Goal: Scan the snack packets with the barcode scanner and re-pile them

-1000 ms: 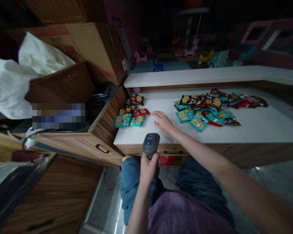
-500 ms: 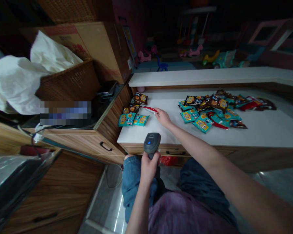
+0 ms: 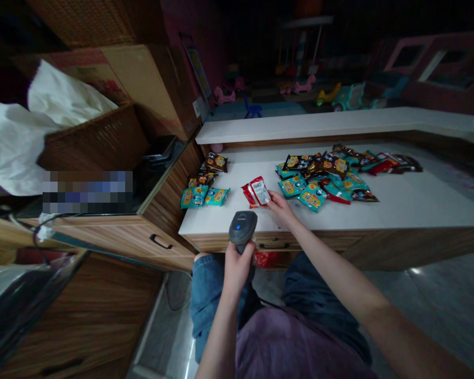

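My left hand (image 3: 238, 266) is closed round the handle of a dark grey barcode scanner (image 3: 243, 225), which has a blue light on top and points away from me. Between the fingers of my right hand (image 3: 281, 208) is a red snack packet (image 3: 255, 192), held by its right edge over the counter. Its white label with a barcode faces up, just beyond the scanner's head. A small group of teal and brown snack packets (image 3: 216, 197) lies to the left. On the right is a larger heap of teal, brown and red packets (image 3: 313, 196).
The white counter (image 3: 237, 220) has a raised ledge (image 3: 312, 122) along its back. At left stand a wicker basket (image 3: 98, 139) with white bags and a cardboard box (image 3: 150, 79). A drawer handle (image 3: 274, 246) is below the counter's front edge.
My right hand has drawn the red packet nearer and turned it, so its label side now shows instead of its edge. The scanner stays in my left hand. The view has shifted slightly.
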Demonstrator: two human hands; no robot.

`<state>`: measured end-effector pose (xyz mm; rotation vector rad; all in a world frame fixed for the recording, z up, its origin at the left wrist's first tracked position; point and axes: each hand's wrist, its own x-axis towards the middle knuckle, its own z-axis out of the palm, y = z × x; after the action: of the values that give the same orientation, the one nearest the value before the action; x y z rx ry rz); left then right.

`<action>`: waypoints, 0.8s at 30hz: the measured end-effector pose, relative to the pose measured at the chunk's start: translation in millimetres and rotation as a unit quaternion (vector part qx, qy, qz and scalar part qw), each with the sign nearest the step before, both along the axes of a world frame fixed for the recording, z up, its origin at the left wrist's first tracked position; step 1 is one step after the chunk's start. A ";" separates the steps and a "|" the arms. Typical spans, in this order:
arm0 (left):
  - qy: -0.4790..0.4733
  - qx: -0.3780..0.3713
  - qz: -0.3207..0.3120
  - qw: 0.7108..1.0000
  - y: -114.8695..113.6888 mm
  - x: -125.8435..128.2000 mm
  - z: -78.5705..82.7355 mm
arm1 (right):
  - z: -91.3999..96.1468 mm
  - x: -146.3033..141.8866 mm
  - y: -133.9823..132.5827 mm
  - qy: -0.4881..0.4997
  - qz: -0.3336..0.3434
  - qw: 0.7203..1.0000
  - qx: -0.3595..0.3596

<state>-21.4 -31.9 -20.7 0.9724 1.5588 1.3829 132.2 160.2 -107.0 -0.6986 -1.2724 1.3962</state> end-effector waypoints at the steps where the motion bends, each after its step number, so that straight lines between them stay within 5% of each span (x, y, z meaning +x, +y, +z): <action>1: 0.002 0.002 -0.002 1.000 0.8 1.4 2.0 | 0.5 -0.7 -0.4 -0.005 -0.004 1.000 0.005; 20: -0.001 0.022 -0.020 1.000 3.4 9.7 17.4 | 6.5 -6.6 -0.3 0.018 -0.005 1.000 -0.018; 24: -0.003 0.016 -0.009 1.000 2.7 6.8 14.1 | 20.5 -2.2 -10.7 -0.068 -0.086 0.992 0.053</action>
<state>-14.5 -29.2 -6.7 0.9986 1.5234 1.4013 130.0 149.5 -86.6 -0.8226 -1.3488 1.1479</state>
